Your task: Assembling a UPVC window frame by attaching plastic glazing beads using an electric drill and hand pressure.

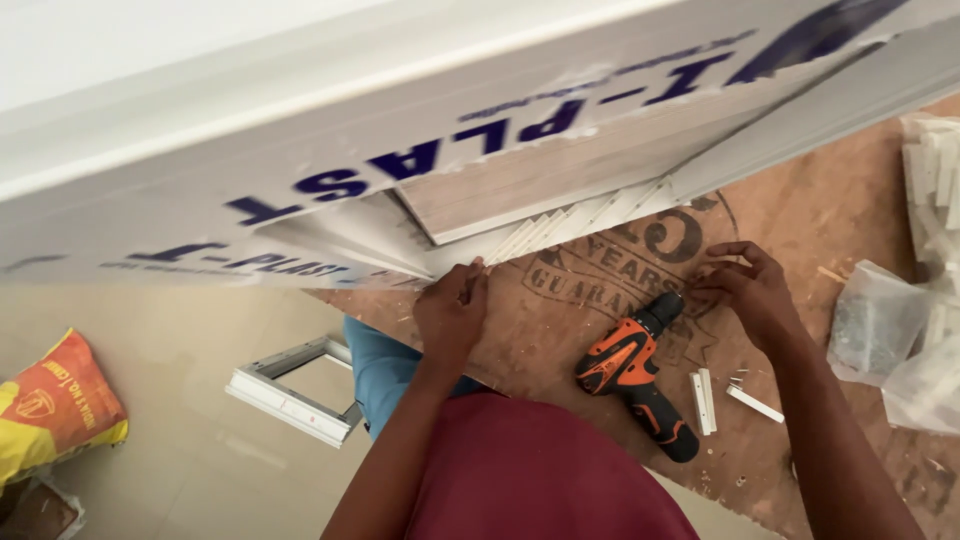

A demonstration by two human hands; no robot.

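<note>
Head view: person looked down over own red shirt [545, 475] at a plywood sheet [800, 230] used as a work surface, laid over a tiled floor [190, 440].

Left hand [452, 315] sat at the sheet's near-left edge, fingers bent and drawn together, tips touching the lower end of a row of white slats [560, 228] under a big white panel [400, 130]. Could not tell if it truly pinched a slat or only pressed on it.

Right hand [752, 290] rested mid-sheet, fingers curled and brought together over something small; what it held, if anything, was too small to tell.

Orange-and-black drill [632, 370] lay on the sheet between the two hands, chuck pointing toward the right hand, just beside it, handle toward the sheet's near edge. Neither hand gripped it.

Short white strips [705, 400] lay just right of the drill, near the near edge, with sawdust scattered about.

Clear plastic bags [885, 330] sat at the sheet's right edge, with white pieces [935, 170] stacked behind them at the far-right corner.

The panel, film-wrapped with blue print, spanned the whole top, tilted over the sheet's far edge.

On the floor left of the sheet: small white frame [290, 390], beside a blue-clad knee [385, 365]; orange-yellow sack [55, 405] at far left.
</note>
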